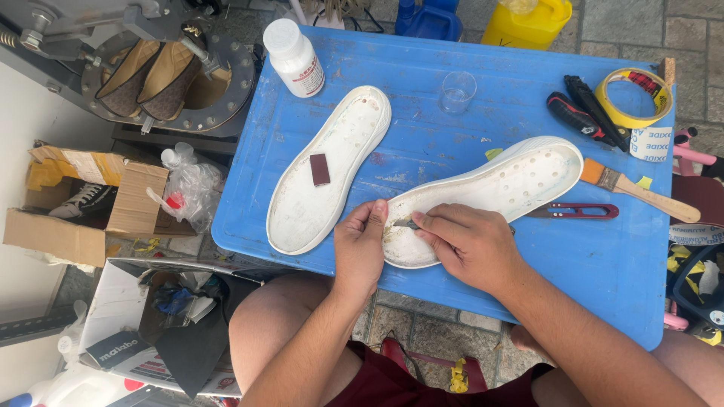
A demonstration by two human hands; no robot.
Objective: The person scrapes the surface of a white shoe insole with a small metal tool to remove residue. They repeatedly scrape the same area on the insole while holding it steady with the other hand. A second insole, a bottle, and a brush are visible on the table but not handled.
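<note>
A: In the head view, what do the two hands do?

B: The left hand (pixel 360 245) is closed on the heel end of a white sole (pixel 498 188), thumb on the rim. The right hand (pixel 469 243) pinches a small dark tool (pixel 407 224) between thumb and forefinger, with the tip inside the heel of the same sole.

A: Where does this sole lie?

B: On the blue table (pixel 452 143), at the near edge, the toe pointing to the far right. A second sole (pixel 339 151) lies just beside it on the left, and a small brown block (pixel 320 169) rests in it.

A: And around them?

B: A white bottle (pixel 294 56) and a clear cup (pixel 458 90) are at the far side. On the right are a brush (pixel 637 193), red snips (pixel 577 211), yellow tape (pixel 633 96) and a black-red knife (pixel 577 117).
</note>
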